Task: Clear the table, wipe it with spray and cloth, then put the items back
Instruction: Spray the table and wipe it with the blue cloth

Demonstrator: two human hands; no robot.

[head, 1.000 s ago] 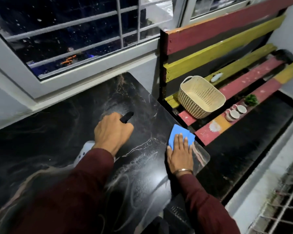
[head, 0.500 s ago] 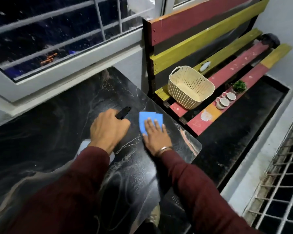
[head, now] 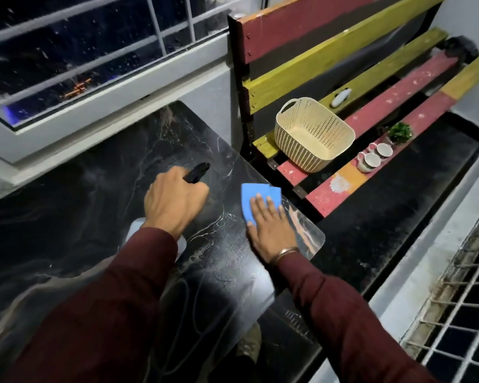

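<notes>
I see the cream perforated plastic basket (head: 313,134) on the painted slatted bench (head: 398,87) holding nothing, two white cups (head: 374,157) beside it. My right hand (head: 271,225) presses the folded blue cloth (head: 253,197) flat, fingers spread, near the glossy black marbled table (head: 108,175)'s rounded corner. My left hand (head: 174,201) is wrapped round the black-nozzled white spray bottle (head: 197,172).

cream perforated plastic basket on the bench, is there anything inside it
No, the cream perforated plastic basket on the slatted wooden bench shows only its bare bottom.
</notes>
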